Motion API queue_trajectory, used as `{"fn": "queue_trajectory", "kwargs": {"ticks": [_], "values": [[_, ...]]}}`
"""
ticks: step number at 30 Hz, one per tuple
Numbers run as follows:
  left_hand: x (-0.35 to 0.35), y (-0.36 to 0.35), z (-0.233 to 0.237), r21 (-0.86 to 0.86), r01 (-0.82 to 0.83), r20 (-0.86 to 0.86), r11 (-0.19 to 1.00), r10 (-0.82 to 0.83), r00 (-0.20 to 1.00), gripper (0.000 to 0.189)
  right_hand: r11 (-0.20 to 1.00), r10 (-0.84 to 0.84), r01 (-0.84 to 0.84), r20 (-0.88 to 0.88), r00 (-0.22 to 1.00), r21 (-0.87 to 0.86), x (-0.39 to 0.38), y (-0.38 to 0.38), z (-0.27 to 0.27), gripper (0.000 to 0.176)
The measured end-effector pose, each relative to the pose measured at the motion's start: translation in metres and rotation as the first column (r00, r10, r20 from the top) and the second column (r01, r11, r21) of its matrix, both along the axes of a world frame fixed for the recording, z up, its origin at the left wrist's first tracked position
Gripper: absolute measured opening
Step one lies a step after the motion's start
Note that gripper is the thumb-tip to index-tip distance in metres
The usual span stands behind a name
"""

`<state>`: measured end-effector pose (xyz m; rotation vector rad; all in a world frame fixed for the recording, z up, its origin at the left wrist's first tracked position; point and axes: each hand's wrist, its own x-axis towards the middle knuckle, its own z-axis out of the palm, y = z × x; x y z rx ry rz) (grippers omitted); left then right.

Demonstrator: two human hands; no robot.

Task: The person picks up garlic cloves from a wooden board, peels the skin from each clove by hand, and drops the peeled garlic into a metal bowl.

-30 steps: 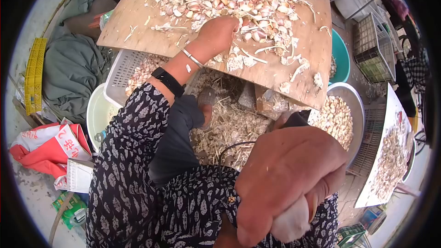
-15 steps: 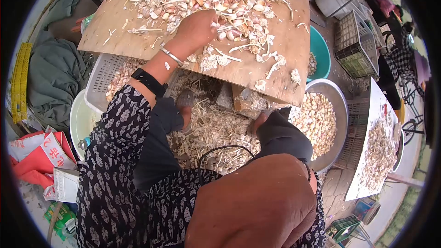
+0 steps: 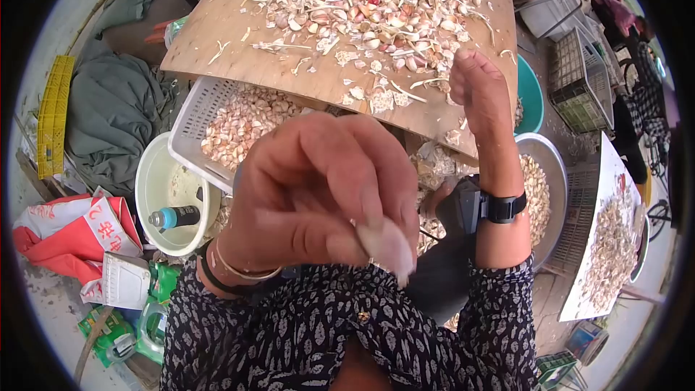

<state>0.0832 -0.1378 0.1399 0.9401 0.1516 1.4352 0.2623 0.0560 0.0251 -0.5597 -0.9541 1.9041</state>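
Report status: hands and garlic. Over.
Left hand near the camera, pinching a clove. Right hand out at the board edge beside the garlic pile, grip unclear. Nothing in the way.

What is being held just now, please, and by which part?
A clove, pinched at its upper end by the left hand; the right hand's hold cannot be told.

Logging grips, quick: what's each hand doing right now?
Left hand: closed on a garlic clove.
Right hand: at the garlic pile; grip cannot be told.
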Motion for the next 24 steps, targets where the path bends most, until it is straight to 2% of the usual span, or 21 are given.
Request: {"fn": "queue_trajectory", "kwargs": {"ticks": [1,2,3,4,5,6,7,8,9,10,12,13,15,17,19,21,23,24], "values": [[0.004,0.012,0.005,0.297,0.172,0.05,0.939,-0.195,0.979,0.003,0.989,-0.12,0.064,0.464,0.877,0.133,-0.006,0.007,-0.001,0.036],[0.009,0.012,0.011,0.297,0.18,0.054,0.938,-0.204,0.977,0.003,0.96,-0.259,0.056,0.799,0.542,0.274,-0.011,0.012,-0.004,0.03],[0.018,0.005,0.017,0.297,0.087,0.133,0.951,-0.131,0.982,0.003,0.96,-0.263,0.061,0.803,0.535,0.274,-0.02,0.014,-0.011,0.03],[0.026,-0.003,0.023,0.29,-0.008,0.21,0.957,-0.056,0.976,0.003,0.879,-0.419,-0.079,0.84,0.343,0.471,-0.032,0.015,-0.02,0.025],[0.032,-0.011,0.027,0.274,-0.101,0.286,0.956,0.019,0.958,0.003,0.756,-0.582,-0.255,0.798,0.159,0.602,-0.042,0.017,-0.029,0.02],[0.034,-0.013,0.029,0.249,-0.195,0.359,0.949,0.097,0.928,0.003,0.757,-0.581,-0.257,0.799,0.154,0.6,-0.05,0.019,-0.035,0.02],[0.028,-0.008,0.026,0.243,-0.195,0.36,0.95,0.099,0.928,0.003,0.675,-0.681,-0.323,0.729,0.074,0.663,-0.058,0.018,-0.043,0.02],[0.019,0.001,0.022,0.389,-0.188,0.304,0.902,0.067,0.95,0.005,0.585,-0.77,-0.395,0.638,0.002,0.708,-0.061,0.019,-0.048,0.021],[0.011,0.005,0.019,0.529,-0.171,0.245,0.831,0.044,0.969,0.007,0.587,-0.769,-0.398,0.639,-0.001,0.705,-0.062,0.021,-0.05,0.021],[0.002,-0.002,0.025,0.526,-0.174,0.244,0.833,0.049,0.969,0.007,0.593,-0.768,-0.403,0.64,-0.023,0.697,-0.064,0.021,-0.051,0.02],[-0.011,-0.023,0.046,0.229,-0.014,-0.054,0.973,0.028,0.998,0.011,0.59,-0.774,-0.405,0.632,-0.036,0.699,-0.069,0.025,-0.051,0.02],[-0.007,-0.032,0.05,0.229,-0.014,-0.055,0.973,0.027,0.998,0.011,0.56,-0.794,-0.398,0.608,-0.007,0.727,-0.067,0.025,-0.055,0.019],[0.004,-0.044,0.059,0.062,-0.182,-0.093,0.981,0.187,0.978,0.011,0.529,-0.814,-0.38,0.58,0.026,0.759,-0.063,0.026,-0.062,0.018],[0.021,-0.044,0.068,0.026,-0.24,-0.072,0.97,0.241,0.968,0.011,0.489,-0.837,-0.312,0.539,0.096,0.814,-0.059,0.026,-0.067,0.017],[0.031,-0.043,0.068,-0.01,-0.291,-0.048,0.957,0.291,0.956,0.012,0.493,-0.835,-0.311,0.543,0.093,0.812,-0.052,0.024,-0.067,0.016],[0.024,-0.032,0.051,0.146,-0.245,-0.087,0.958,0.259,0.962,0.002,0.494,-0.834,-0.3,0.542,0.103,0.816,-0.053,0.024,-0.065,0.015],[0.016,-0.018,0.029,0.288,-0.188,-0.126,0.939,0.232,0.965,0.01,0.477,-0.839,-0.351,0.536,0.089,0.806,-0.052,0.024,-0.067,0.014],[0.01,-0.007,0.017,0.078,-0.302,-0.17,0.95,0.311,0.935,0.02,0.479,-0.839,-0.341,0.536,0.091,0.809,-0.052,0.026,-0.069,0.014]]}}
